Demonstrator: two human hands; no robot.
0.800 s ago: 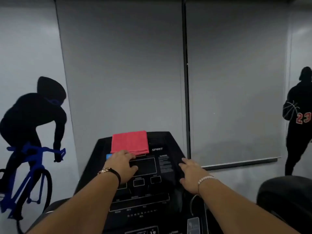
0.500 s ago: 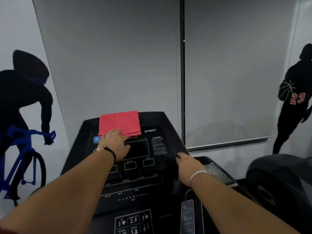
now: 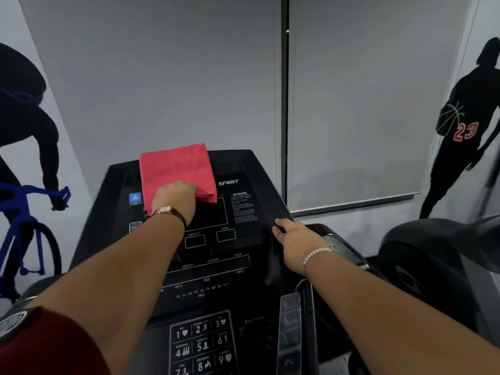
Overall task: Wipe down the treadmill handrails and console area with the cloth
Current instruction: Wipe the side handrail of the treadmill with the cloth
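While the cloth [image 3: 177, 169] lies folded flat at 11 to 12 o'clock on the console [image 3: 243, 212], the left hand [image 3: 174, 198] meets its 6 o'clock edge. The fingers are together and bent down over that edge; their tips and the thumb are hidden behind the back of the hand, so the depth of the hold cannot be told. The right hand [image 3: 296, 240] rests at the console's 3 o'clock edge with its fingers fairly straight and close together, touching the black rim and holding nothing. The display windows at the console's centre and the keypad [image 3: 201, 345] at 6 o'clock lie uncovered.

Judged progress: the task stands at its very start. The neat fold suggests the cloth has not yet been used; the step in hand is taking it up. The console face, its edges and both handrails, which are not clearly in view, all seem left to wipe.
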